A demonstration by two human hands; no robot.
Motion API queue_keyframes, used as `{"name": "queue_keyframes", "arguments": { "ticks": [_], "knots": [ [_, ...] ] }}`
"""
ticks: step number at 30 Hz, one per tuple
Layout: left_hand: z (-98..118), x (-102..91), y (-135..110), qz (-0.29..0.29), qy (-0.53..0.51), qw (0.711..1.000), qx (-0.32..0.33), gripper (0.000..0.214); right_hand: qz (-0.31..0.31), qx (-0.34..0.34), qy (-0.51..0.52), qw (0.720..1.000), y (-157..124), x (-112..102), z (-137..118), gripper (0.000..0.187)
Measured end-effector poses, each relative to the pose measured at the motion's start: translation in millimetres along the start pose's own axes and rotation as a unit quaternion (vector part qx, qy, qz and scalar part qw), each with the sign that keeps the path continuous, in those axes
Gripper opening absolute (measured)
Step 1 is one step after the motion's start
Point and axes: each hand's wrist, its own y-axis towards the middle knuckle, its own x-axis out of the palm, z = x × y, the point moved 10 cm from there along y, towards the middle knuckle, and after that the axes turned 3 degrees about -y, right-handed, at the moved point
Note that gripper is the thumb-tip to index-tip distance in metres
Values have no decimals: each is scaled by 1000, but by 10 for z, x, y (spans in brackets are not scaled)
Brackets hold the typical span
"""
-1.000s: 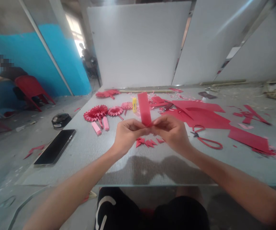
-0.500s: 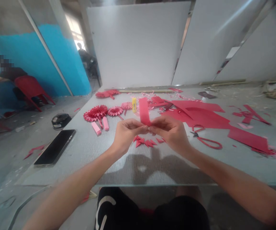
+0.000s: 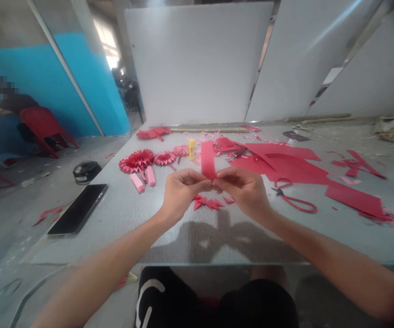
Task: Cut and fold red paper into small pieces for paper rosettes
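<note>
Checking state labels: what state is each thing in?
Red paper strip: held upright
Left hand: pinching its lower end
Right hand: likewise
Red-handled scissors: lying, handles spread
Smartphone: flat, screen dark
Yellow glue stick: upright, cap unclear
Large red paper rosette: fanned out
Red paper sheets: overlapping
Red chair: occupied

One phone (image 3: 78, 209), two pink bars (image 3: 137, 182), one held strip (image 3: 207, 157).
</note>
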Motion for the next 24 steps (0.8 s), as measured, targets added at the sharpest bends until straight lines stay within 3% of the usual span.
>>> {"name": "queue_keyframes", "arguments": {
  "ticks": [3, 5, 9, 11, 16, 24],
  "knots": [
    [120, 19, -49, 4, 12, 999, 43, 21, 4, -51, -43, 998, -22, -32, -109, 11],
    [197, 44, -81, -2, 5, 998, 70, 18, 13, -127, -118, 985, -61, -63, -280, 5],
    [269, 46, -99, -2, -37, 995, 91, 17, 26, -323, -238, 916, -224, -42, -661, 11],
    [268, 25, -92, 8, -54, 995, 88, 19, 24, -382, -255, 888, -286, -17, -748, 17],
    [208, 33, -91, 12, -78, 995, 56, 19, 16, -419, -269, 867, -325, 13, -778, 28],
    [140, 41, -87, -3, -120, 993, 14, 17, 7, -408, -284, 868, -334, 4, -751, 30]
  ]
}}
